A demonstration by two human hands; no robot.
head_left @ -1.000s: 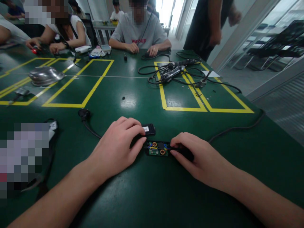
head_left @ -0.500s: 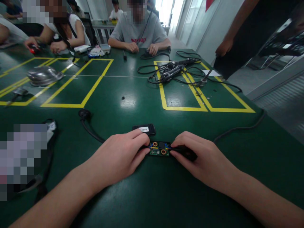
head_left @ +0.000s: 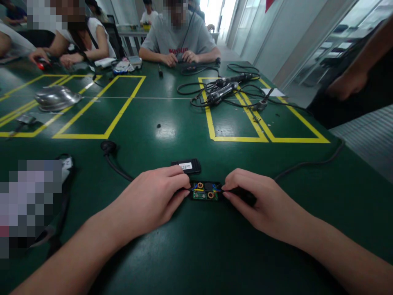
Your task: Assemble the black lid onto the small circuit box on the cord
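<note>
Open circuit case [head_left: 206, 191], long axis running left to right.

Fingers [head_left: 186, 186] of both hands pinch the open circuit-board case's [head_left: 205, 191] ends.

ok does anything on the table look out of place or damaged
Nothing looks clearly damaged. The black case between the left hand and right hand is open, its circuit board exposed. Further off, a small dark bit lies stray by itself, and black cables are tangled around the tools.
</note>
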